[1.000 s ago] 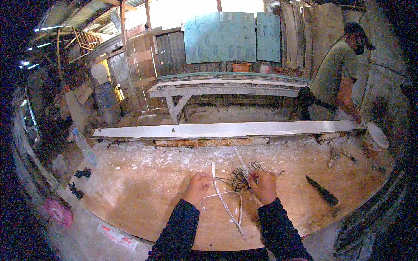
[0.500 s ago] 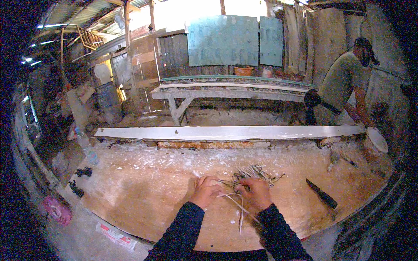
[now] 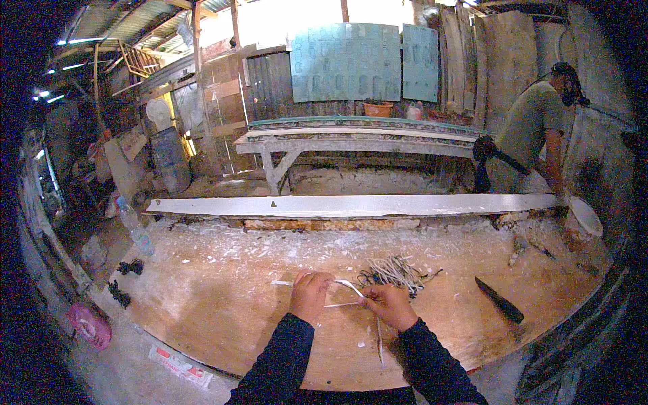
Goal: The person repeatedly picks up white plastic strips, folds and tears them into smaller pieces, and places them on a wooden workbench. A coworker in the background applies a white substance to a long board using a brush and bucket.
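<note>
Nearer me than the long white board point(image 3: 358, 205), the left hand point(image 3: 310, 297) covers a stretch of white strip point(image 3: 349, 288); the right hand point(image 3: 391, 307) hides where its lengths meet and blocks the near edge of the cord bundle point(image 3: 398, 271). Both dark sleeves point(image 3: 277, 361) are cut off farthest from the board. Off its left end, two dark clumps point(image 3: 131, 267) are too small to identify; at its right end, I can't make out the co-worker's point(image 3: 530, 128) hand.
</note>
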`<state>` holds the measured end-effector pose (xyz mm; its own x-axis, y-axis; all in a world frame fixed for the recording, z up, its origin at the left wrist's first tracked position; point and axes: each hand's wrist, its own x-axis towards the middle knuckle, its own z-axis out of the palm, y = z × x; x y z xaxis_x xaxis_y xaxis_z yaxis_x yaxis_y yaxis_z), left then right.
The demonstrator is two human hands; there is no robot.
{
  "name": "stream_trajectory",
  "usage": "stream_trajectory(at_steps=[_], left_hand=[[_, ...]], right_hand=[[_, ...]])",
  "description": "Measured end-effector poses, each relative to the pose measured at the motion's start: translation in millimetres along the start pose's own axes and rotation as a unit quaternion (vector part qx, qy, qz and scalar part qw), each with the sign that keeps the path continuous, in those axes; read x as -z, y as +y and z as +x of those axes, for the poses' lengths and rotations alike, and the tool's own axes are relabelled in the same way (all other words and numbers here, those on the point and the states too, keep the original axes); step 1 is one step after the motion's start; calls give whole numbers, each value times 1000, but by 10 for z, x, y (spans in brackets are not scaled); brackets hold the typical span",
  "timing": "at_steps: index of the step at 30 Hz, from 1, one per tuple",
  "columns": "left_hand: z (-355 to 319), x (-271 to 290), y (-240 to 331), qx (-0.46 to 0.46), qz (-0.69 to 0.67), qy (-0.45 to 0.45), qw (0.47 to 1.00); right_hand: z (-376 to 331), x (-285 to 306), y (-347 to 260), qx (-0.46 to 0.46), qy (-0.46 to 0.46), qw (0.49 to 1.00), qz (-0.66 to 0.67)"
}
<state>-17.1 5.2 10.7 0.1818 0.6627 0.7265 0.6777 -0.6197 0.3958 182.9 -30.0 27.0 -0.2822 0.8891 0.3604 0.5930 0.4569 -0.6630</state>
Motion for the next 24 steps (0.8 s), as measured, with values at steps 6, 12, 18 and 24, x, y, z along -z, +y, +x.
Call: stream_trajectory(at_steps=[6,12,18,24], left_hand=[[51,69,20,36,-5,26,999],[74,128,35,44,-49,55,996],[76,182,87,48,-74,48,995],[62,190,96,67,-87,27,994]], right_hand=[[12,126,186,-106,-5,984,145],[39,404,364,-140,14,964,225],[17,595,432,-162,109,841,505],[-5,683,413,-79,170,727,661]])
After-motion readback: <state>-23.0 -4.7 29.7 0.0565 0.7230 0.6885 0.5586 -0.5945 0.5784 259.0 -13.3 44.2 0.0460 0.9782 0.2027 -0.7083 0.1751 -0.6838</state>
